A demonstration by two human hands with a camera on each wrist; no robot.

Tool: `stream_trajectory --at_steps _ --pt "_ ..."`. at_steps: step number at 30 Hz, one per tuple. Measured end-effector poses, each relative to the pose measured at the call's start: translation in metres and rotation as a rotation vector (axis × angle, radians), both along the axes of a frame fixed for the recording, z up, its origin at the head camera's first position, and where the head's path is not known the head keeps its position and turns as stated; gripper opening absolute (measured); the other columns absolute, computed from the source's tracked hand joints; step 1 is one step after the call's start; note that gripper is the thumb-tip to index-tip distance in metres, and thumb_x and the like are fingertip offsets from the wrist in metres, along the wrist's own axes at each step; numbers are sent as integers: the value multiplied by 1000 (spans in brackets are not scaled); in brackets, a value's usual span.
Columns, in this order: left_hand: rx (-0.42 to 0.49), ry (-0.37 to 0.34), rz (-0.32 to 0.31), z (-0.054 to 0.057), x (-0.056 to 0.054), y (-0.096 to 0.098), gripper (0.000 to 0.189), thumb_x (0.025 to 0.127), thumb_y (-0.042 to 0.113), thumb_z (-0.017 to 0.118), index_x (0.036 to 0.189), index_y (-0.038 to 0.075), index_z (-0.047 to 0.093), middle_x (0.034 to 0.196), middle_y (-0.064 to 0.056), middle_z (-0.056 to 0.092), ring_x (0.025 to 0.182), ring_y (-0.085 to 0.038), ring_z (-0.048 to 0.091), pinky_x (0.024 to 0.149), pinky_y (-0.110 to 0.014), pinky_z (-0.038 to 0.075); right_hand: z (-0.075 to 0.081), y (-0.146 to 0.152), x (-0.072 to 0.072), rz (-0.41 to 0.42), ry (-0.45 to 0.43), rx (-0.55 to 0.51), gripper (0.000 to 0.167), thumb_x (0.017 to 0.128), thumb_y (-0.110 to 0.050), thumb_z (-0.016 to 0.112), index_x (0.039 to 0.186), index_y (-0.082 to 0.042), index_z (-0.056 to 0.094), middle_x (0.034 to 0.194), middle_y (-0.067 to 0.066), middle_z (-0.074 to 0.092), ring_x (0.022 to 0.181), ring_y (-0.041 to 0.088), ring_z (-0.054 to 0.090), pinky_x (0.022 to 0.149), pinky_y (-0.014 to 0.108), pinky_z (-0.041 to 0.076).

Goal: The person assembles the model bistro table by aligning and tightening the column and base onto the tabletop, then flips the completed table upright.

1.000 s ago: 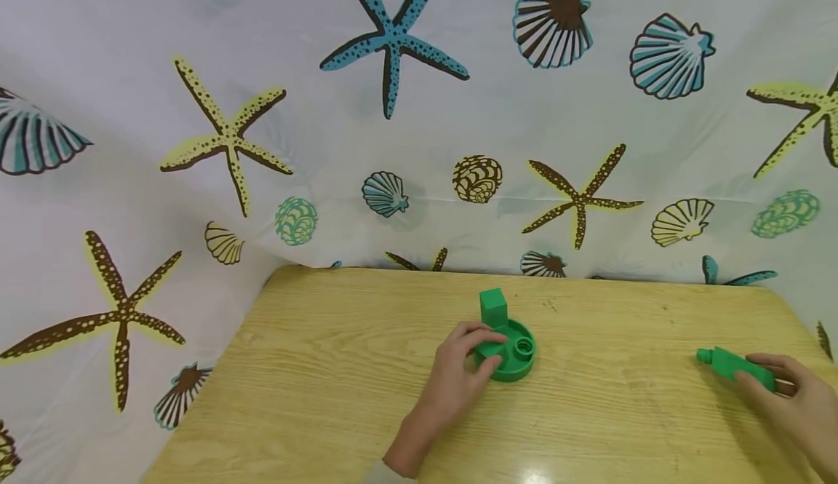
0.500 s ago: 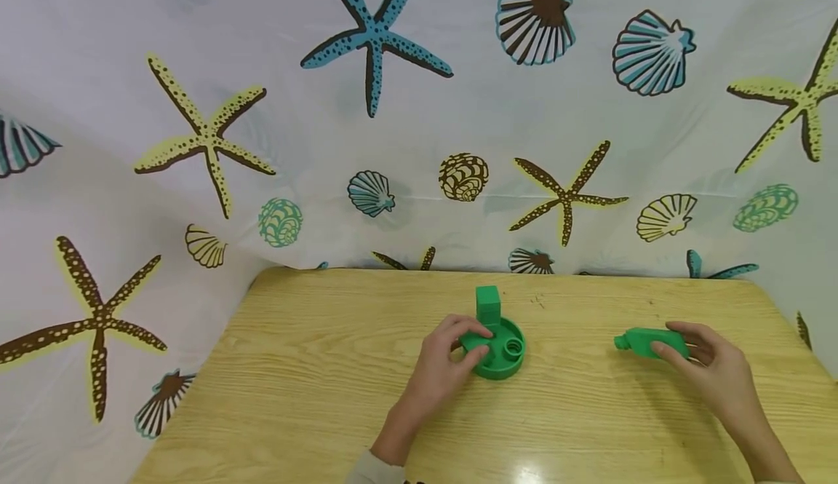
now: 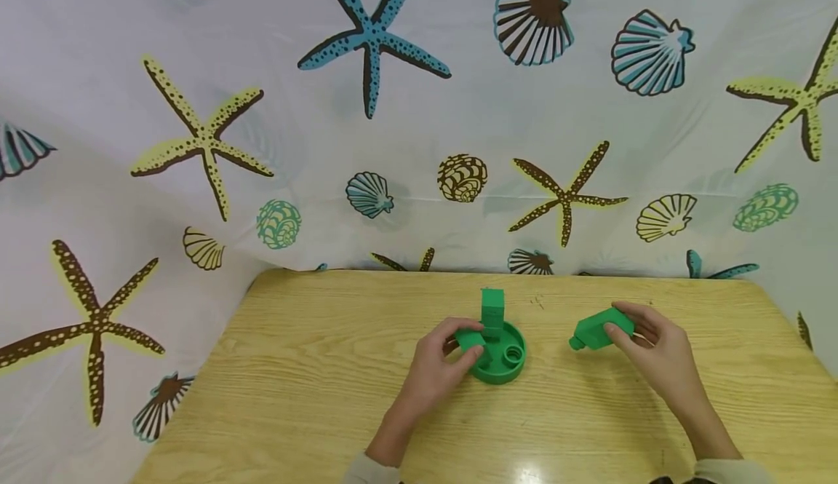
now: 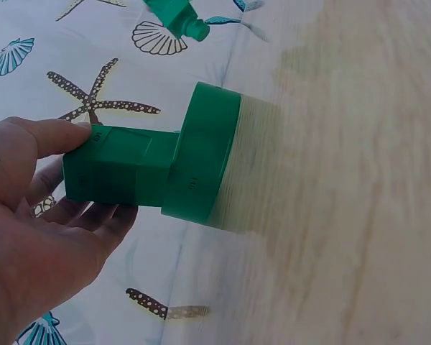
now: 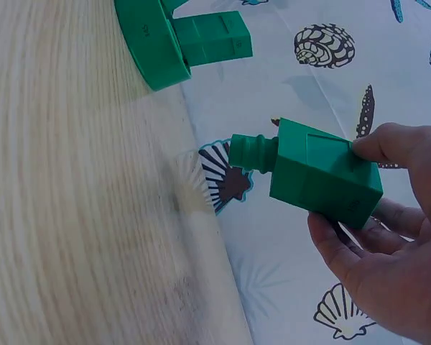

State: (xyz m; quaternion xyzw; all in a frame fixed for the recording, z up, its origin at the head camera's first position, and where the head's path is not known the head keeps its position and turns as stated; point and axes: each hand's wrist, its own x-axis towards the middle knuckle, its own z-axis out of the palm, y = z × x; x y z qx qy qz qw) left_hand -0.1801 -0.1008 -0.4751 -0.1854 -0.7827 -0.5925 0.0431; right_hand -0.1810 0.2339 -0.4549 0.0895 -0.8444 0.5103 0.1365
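Observation:
In the head view a green round base (image 3: 497, 378) sits on the table, with an upright green block (image 3: 493, 308) at its back and a ring-shaped socket (image 3: 513, 355) at its right. My left hand (image 3: 433, 362) grips a second green block (image 3: 468, 339) at the base's left side. The left wrist view shows that block standing on the base between thumb and fingers. To the right, my right hand (image 3: 660, 346) holds a third green block (image 5: 323, 171) above the table, its ridged neck (image 5: 251, 152) tilted down toward the base.
The wooden table (image 3: 327, 346) runs back to a hanging cloth (image 3: 294, 25) printed with starfish and shells. The same cloth borders the table's left and right sides.
My right hand has moved left from the table's right side toward the base, carrying its block, whose neck now dips lower. My left hand stays at the block on the base.

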Motion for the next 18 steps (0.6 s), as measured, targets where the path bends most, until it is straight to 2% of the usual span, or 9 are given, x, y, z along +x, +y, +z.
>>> stream_trajectory --at_steps 9,18 --pt "53 -38 -7 -2 -1 -1 38 97 11 73 133 1 65 134 -17 63 125 -27 61 106 -44 49 7 -32 -7 85 73 -110 39 98 -8 72 135 0 63 127 19 64 105 -4 62 83 16 55" --pt "87 -36 30 -7 -1 3 39 97 11 73 133 -1 64 132 -14 64 122 -31 63 103 -42 52 5 -63 -9 119 106 -253 40 94 -3 74 133 1 64 127 18 64 110 5 64 87 20 56"
